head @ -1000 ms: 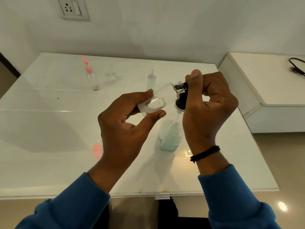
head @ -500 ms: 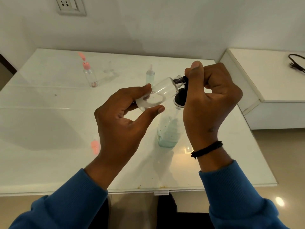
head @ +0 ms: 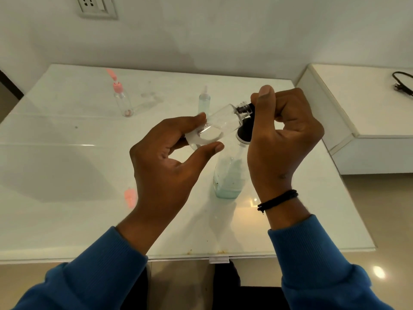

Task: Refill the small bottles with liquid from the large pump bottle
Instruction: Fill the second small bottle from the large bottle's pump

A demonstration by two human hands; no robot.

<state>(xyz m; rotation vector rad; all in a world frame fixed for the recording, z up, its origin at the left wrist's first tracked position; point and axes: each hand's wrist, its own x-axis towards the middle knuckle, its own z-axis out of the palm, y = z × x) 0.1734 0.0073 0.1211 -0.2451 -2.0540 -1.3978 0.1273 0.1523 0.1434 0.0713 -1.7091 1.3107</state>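
Note:
My left hand (head: pixel 165 166) grips a small clear bottle (head: pixel 218 125), tilted with its open neck up against the black pump nozzle. A little white liquid lies in its lower end. My right hand (head: pixel 281 135) is curled around the black pump head (head: pixel 244 133) of the large pump bottle (head: pixel 228 177), which stands on the table with pale green liquid low inside. Farther back stand a small bottle with a pink cap (head: pixel 121 100) and a small bottle with a clear pointed cap (head: pixel 203 102).
The white glass table (head: pixel 67 164) runs to the wall. A loose pink cap (head: pixel 130 198) lies left of my left wrist. A white low cabinet (head: pixel 362 113) with a black cable (head: pixel 402 82) stands at the right. A wall socket (head: pixel 96 6) sits above.
Both hands and the small bottle keep almost the same pose at the pump nozzle. The view has shifted slightly.

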